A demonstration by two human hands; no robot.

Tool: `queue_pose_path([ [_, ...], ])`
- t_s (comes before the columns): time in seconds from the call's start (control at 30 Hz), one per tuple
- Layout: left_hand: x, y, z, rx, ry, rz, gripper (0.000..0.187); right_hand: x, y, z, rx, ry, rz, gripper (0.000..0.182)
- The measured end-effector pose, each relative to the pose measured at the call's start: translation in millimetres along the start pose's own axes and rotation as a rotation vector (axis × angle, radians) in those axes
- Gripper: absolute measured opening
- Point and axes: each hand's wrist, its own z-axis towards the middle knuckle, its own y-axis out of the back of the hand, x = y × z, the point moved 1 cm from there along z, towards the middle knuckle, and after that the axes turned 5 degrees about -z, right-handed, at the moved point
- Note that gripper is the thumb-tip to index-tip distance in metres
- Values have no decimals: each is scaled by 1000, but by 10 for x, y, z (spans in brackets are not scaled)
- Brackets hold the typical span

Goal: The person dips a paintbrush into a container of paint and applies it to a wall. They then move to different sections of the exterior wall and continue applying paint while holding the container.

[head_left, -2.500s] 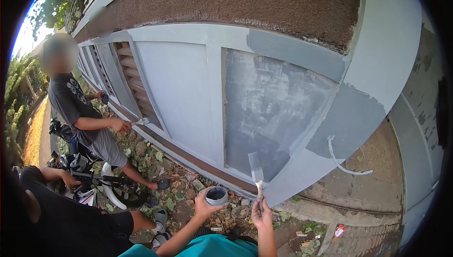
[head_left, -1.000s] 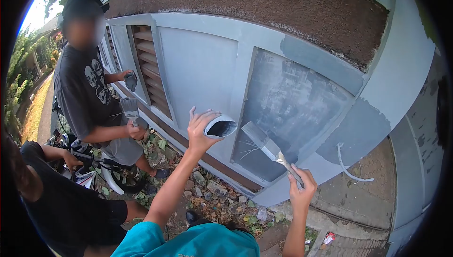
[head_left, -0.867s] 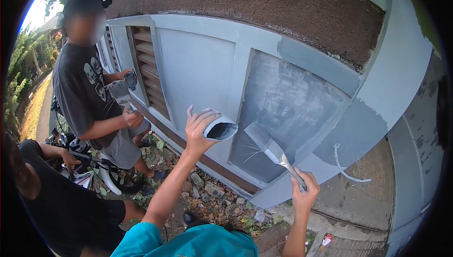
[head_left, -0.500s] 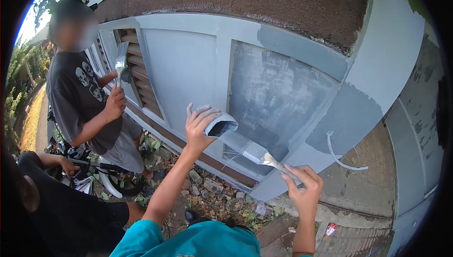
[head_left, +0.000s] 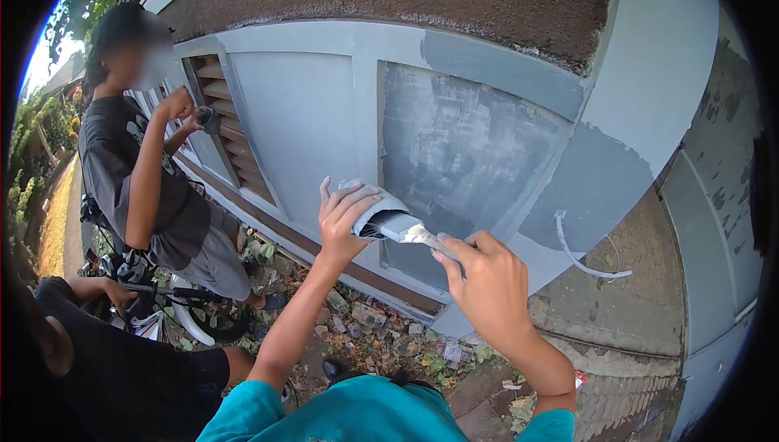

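A paint-smeared cup, tilted with its mouth toward the right, is held in my left hand. My right hand pinches the handle of a paintbrush. The brush's bristles are inside the cup's mouth, so their tips are hidden. Behind both hands stands a wall panel with uneven grey and whitish paint.
At the left a person holds a small dark container. Another person in black is at the lower left by a bicycle. A bent pale tube sticks out from the wall. Rubble and leaves cover the ground.
My right hand has moved left, bringing the brush into the cup. My left hand has barely moved. The standing person has raised an elbow, with one hand now above the container.
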Motion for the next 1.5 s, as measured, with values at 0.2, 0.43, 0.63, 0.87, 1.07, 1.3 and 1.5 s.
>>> queue_pose_path([
  [0.2,18,106,57,-35,0,44,46,116,-294,237,22,96,-64,19],
  [0.43,102,182,47,-33,35,99,51,107,-110,331,58,113,10,15],
  [0.63,224,222,-24,107,220,79,59,-288,-151,529,147,-21,189,21],
  [0.87,455,220,9,276,334,-182,63,-709,-520,627,431,-349,510,33],
  [1.07,570,229,130,385,314,-349,65,-790,-622,486,523,-377,483,32],
  [1.3,683,150,162,357,295,-355,66,-231,-441,478,164,-143,103,27],
  [1.5,673,-7,148,258,295,-341,64,-315,-414,488,204,-156,-34,30],
])
